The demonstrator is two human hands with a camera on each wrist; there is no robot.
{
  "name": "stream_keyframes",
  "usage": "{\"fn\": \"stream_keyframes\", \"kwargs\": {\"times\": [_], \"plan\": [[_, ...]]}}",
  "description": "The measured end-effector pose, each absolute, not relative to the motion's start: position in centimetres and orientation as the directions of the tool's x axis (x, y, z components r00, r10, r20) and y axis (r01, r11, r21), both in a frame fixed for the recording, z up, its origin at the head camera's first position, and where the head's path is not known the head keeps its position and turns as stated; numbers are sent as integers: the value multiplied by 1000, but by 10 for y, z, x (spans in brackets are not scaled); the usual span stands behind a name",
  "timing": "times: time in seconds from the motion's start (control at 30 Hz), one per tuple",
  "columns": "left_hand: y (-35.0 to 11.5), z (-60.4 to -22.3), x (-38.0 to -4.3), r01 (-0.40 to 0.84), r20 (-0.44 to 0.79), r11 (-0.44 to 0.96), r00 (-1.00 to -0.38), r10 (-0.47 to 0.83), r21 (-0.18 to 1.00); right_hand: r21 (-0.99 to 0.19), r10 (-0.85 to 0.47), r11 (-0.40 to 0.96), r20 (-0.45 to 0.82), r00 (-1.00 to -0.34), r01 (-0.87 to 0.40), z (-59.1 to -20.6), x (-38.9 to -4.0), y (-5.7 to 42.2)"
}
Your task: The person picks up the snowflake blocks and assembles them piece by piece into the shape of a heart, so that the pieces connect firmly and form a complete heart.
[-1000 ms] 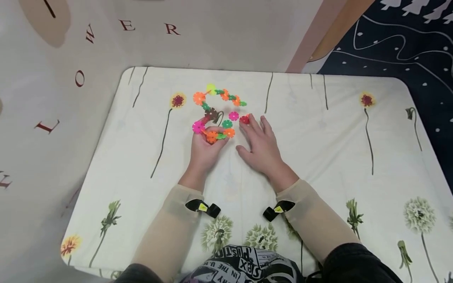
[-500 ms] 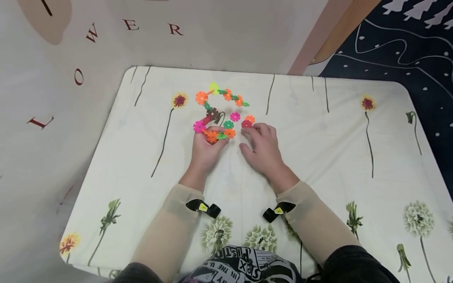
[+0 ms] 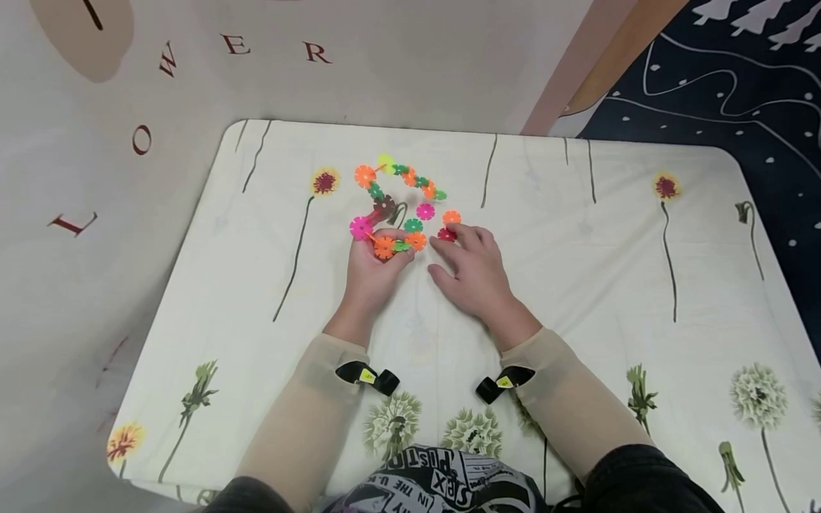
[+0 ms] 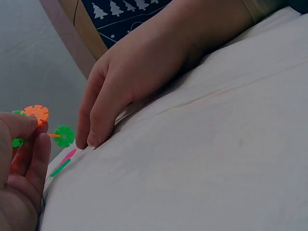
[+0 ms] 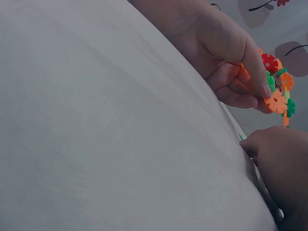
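Note:
A curved chain of slotted flower-shaped plastic discs (image 3: 365, 176), in orange, green, yellow, brown and pink, rises from my left hand (image 3: 370, 279). That hand pinches the chain's near end, around an orange disc (image 5: 276, 102) in the right wrist view. To its right, my right hand (image 3: 476, 276) has its fingers loosely bent over the cloth, fingertips right at a loose red disc (image 3: 444, 234) and partly covering it. Just beyond lies a loose orange disc (image 3: 452, 216). Between the hands and the chain are a loose pink disc (image 3: 425, 211) and a green disc (image 3: 413, 225).
A white cloth (image 3: 577, 271) printed with flowers and stems covers the table. Behind it stands a pale wall (image 3: 410, 78) with letters, and a dark patterned surface (image 3: 705, 92) fills the far right. Each wrist wears a small black camera (image 3: 387, 382).
My right fingers, first stretched out over the red disc, have drawn back and bent. The red disc has slid slightly nearer, uncovering the orange disc. My left hand keeps its pinch on the chain.

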State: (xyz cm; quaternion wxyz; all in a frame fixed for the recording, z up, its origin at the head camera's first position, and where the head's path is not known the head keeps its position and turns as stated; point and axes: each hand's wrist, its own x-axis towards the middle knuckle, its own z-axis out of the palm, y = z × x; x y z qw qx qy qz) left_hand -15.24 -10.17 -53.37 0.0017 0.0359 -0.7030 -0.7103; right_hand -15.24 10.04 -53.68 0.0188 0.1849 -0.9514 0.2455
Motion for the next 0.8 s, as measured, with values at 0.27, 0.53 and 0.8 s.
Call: {"fn": "stream_keyframes", "kwargs": {"times": [0.27, 0.53, 0.8], "plan": [[-101, -533, -152, -49, -49, -7, -997, -52, 999, -526, -346, 736, 249, -905, -426, -538, -154, 100], [-101, -531, -152, -68, -68, -4, -996, -59, 998, -589, -230, 741, 230, -946, -323, -536, -153, 98], [-102, -531, -152, -87, -88, -7, -994, -64, 996, -637, -150, 730, 207, -967, -249, -535, -152, 97]]}}
